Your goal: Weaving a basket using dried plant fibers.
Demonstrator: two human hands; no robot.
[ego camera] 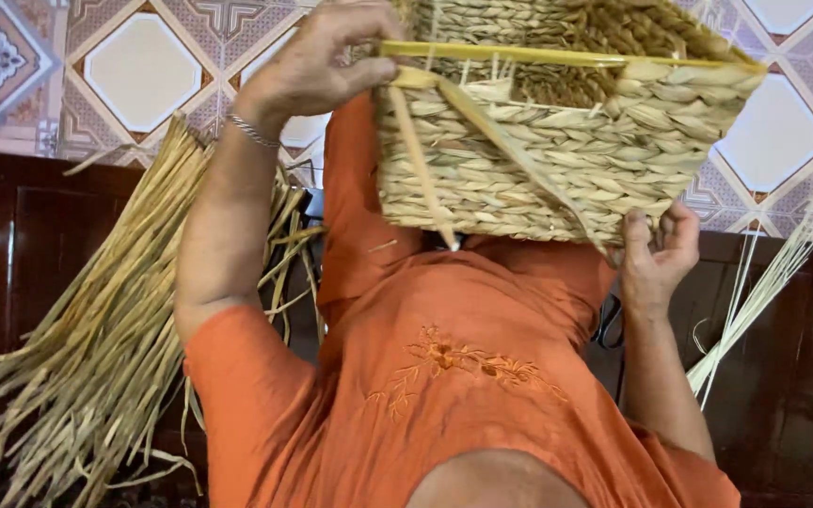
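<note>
A rectangular woven straw basket (557,160) with a yellow strip along its rim is held up in front of my orange dress. My left hand (326,56) closes on the rim's left corner, where flat yellow weaving strips (425,160) hang down the basket's side. My right hand (656,254) grips the basket's lower right corner with thumb and fingers. A thin metal bracelet (254,132) sits on my left wrist.
A thick bundle of dried straw stalks (115,329) lies at the left over a dark wooden bench (39,235). Thin pale strips (755,292) trail at the right. Patterned floor tiles (143,66) lie beyond.
</note>
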